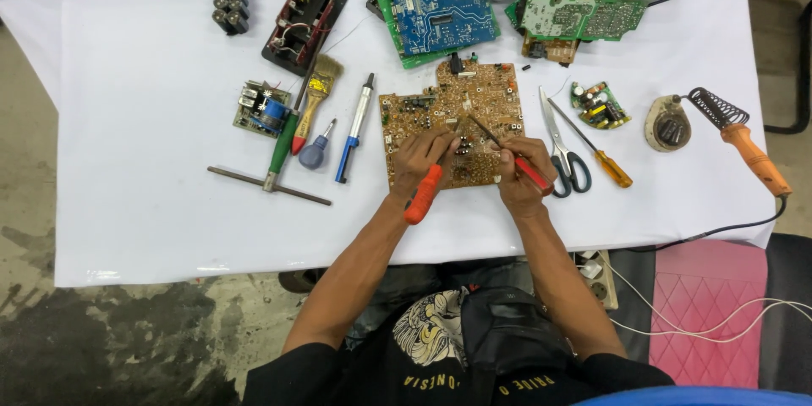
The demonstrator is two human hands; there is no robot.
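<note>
Your left hand (pixel 420 155) is closed around an orange-handled tool (pixel 423 194), its handle slanting down toward your wrist and its working end on the brown circuit board (pixel 452 123) at the centre of the frame. Your right hand (pixel 520 171) grips a red-handled tool (pixel 531 173) whose thin metal shaft runs up and left, so both tips meet near the middle of the board. Which component they touch is too small to tell.

The board lies flat on the white cloth (pixel 152 220), component side up and crowded with parts. No removed part shows beside it, and nothing on it looks lifted, so you seem to be in the middle of working one spot, with no finished result visible.

Just right of your right hand lie scissors (pixel 562 148) and an orange-handled screwdriver (pixel 602 156), then a small green board (pixel 599 105). Further right, a soldering iron (pixel 748 148) with an orange grip rests in its coiled stand, untouched, its cord trailing off the table edge.

Left of the brown board are a blue-handled pen-shaped tool (pixel 353 128), a small blue bulb-handled tool (pixel 316 150), a paintbrush (pixel 315 97), a green-handled tool (pixel 282 145) and a metal T-bar (pixel 269 185), with a little board carrying a blue part (pixel 262 107) beside them. Along the top of the frame sit a battery pack (pixel 229 2), an opened dark casing (pixel 304 21), a blue-and-green board (pixel 436 7) and more green boards (pixel 575 17).
</note>
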